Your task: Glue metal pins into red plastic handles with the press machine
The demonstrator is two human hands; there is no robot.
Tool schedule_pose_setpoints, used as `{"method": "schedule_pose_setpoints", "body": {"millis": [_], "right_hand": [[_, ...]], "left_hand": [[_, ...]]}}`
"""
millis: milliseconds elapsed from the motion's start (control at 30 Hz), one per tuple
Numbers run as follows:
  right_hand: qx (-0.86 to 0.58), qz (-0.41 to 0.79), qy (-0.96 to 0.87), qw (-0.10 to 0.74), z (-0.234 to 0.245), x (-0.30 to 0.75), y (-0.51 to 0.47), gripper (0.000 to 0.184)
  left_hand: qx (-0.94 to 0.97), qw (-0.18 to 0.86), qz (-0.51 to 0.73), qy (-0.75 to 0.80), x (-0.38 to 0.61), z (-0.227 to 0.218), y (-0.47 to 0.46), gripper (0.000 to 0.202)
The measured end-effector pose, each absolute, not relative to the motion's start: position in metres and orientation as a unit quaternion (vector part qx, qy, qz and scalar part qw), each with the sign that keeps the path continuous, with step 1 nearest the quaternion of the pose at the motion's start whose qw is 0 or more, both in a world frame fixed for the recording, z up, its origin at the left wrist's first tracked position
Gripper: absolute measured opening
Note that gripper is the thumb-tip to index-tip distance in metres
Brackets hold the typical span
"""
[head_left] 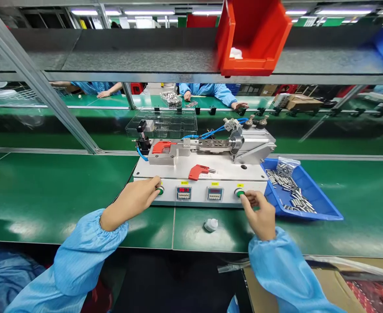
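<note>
A press machine with a white base (pixel 225 167) stands on the green bench. My left hand (pixel 135 198) is at its left green push button (pixel 159 190), thumb against it and fingers curled. At the right green push button (pixel 239 192), my right hand (pixel 259 213) has its thumb on the face, the other fingers bent beside it. One red pistol-shaped handle (pixel 161 147) sits in the metal fixture, in line with the slide. A second red handle with metal prongs (pixel 199 171) lies on the machine's top. Between the buttons, the left digital counter (pixel 184 193) shows lit red digits.
A blue tray (pixel 321 208) with many metal pins stands right of the machine. A small whitish cap (pixel 211 224) lies in front. Overhead, a red bin (pixel 253 65) rests on a shelf. A clear plastic tray (pixel 165 121) stands behind; co-workers' hands show across the bench.
</note>
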State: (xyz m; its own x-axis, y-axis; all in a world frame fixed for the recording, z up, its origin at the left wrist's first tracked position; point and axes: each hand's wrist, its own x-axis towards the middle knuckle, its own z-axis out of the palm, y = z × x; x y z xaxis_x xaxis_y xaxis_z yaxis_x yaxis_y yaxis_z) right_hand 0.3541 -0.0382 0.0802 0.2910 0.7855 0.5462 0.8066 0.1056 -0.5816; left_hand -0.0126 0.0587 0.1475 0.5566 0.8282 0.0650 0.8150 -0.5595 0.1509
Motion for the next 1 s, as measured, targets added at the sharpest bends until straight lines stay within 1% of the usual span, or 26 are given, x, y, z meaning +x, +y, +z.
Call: {"method": "schedule_pose_setpoints", "body": {"millis": [100, 200, 367, 533, 600, 667, 733, 800, 867, 967, 1000], "right_hand": [[-0.635, -0.108, -0.623, 0.444, 0.054, 0.341, -0.042, 0.035], [-0.603, -0.158, -0.655, 0.426, 0.043, 0.336, -0.042, 0.031], [-0.586, -0.194, -0.669, 0.415, 0.048, 0.339, -0.036, 0.03], [-0.569, -0.207, -0.678, 0.417, 0.05, 0.338, -0.036, 0.028], [-0.571, -0.209, -0.674, 0.418, 0.05, 0.338, -0.037, 0.027], [-0.573, -0.211, -0.67, 0.423, 0.048, 0.339, -0.037, 0.025], [-0.573, -0.212, -0.667, 0.426, 0.045, 0.34, -0.038, 0.025], [-0.582, -0.207, -0.661, 0.425, 0.043, 0.34, -0.039, 0.027], [-0.598, -0.197, -0.652, 0.423, 0.041, 0.34, -0.038, 0.029], [-0.602, -0.205, -0.644, 0.426, 0.042, 0.339, -0.036, 0.029], [-0.593, -0.217, -0.646, 0.429, 0.042, 0.338, -0.035, 0.029]], "left_hand": [[0.887, 0.047, 0.142, 0.437, 0.004, 0.155, 0.057, 0.009], [0.902, 0.032, 0.208, 0.378, 0.043, 0.168, 0.059, 0.012], [0.898, 0.026, 0.168, 0.407, 0.106, 0.186, 0.079, 0.018], [0.888, 0.021, 0.177, 0.423, 0.102, 0.193, 0.081, 0.015], [0.893, 0.02, 0.18, 0.412, 0.078, 0.185, 0.07, 0.013], [0.894, 0.022, 0.201, 0.399, 0.043, 0.166, 0.052, 0.014], [0.859, 0.041, 0.311, 0.404, -0.001, 0.141, 0.035, 0.018], [0.807, 0.052, 0.348, 0.474, -0.048, 0.113, 0.025, 0.015], [0.749, 0.06, 0.304, 0.586, -0.093, 0.091, 0.027, 0.013], [0.703, 0.052, 0.246, 0.665, -0.145, 0.071, 0.043, 0.006], [0.684, 0.046, 0.235, 0.689, -0.159, 0.067, 0.05, 0.007]]}}
